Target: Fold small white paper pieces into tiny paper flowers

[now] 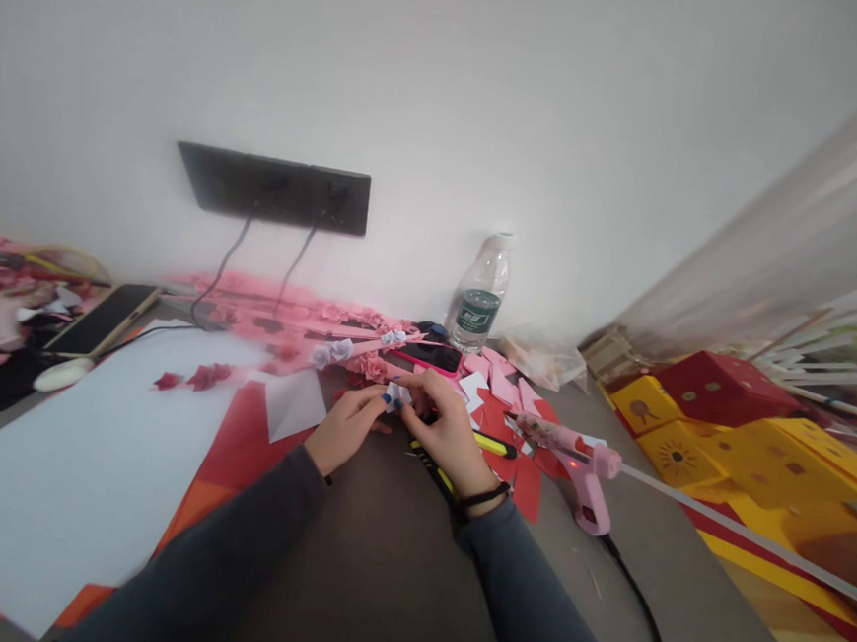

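Observation:
Between my two hands is a small white paper flower (397,395), pinched by the fingertips of both. My left hand (352,424) comes in from the left with its fingers closed on the paper. My right hand (449,431) grips it from the other side, thumb and fingers together, hiding part of it. Under the right hand lie black-and-yellow cutter tools, one a utility knife (494,446). Just behind the hands are pink paper flowers (369,367) and pale white-blue paper flowers (331,353). A folded white paper piece (295,406) lies left of my left hand.
A pink glue gun (573,461) with a long glue stick rests at right, its light lit. A water bottle (481,295) stands by the wall near a phone (432,357). Large white sheets (92,453) cover the left; yellow boxes (780,462) stand at right.

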The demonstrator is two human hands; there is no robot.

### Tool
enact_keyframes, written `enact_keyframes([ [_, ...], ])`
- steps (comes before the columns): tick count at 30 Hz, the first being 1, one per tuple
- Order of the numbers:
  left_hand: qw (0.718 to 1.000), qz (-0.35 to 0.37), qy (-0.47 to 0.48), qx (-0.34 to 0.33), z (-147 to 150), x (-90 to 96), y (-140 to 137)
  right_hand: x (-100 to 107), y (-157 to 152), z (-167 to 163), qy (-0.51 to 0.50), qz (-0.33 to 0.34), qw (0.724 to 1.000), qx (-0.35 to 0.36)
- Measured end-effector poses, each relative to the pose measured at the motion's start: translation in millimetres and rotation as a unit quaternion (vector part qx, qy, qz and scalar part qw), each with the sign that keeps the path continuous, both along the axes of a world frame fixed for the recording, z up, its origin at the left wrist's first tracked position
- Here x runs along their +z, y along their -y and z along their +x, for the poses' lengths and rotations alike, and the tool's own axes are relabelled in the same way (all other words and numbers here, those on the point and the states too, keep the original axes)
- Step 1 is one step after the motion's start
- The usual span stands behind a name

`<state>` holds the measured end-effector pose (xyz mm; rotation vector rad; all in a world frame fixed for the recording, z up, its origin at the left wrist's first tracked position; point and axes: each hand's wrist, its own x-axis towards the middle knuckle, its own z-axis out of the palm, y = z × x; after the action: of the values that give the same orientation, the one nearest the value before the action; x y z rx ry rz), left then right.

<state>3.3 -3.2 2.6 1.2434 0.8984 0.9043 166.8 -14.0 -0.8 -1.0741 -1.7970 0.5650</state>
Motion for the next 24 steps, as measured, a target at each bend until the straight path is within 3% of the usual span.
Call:
enact_keyframes([
  [16,1.0,-0.009,0.005,0.007,-1.0,-2.4,-1.3,4.5,-0.1,0.5,-0.004,0.016,1.0,0.004],
  [24,0.996,-0.048,0.049,0.051,-0.4,1.5,-1.5,2.8,-0.4,1.7,-0.03,0.024,0.999,0.023],
])
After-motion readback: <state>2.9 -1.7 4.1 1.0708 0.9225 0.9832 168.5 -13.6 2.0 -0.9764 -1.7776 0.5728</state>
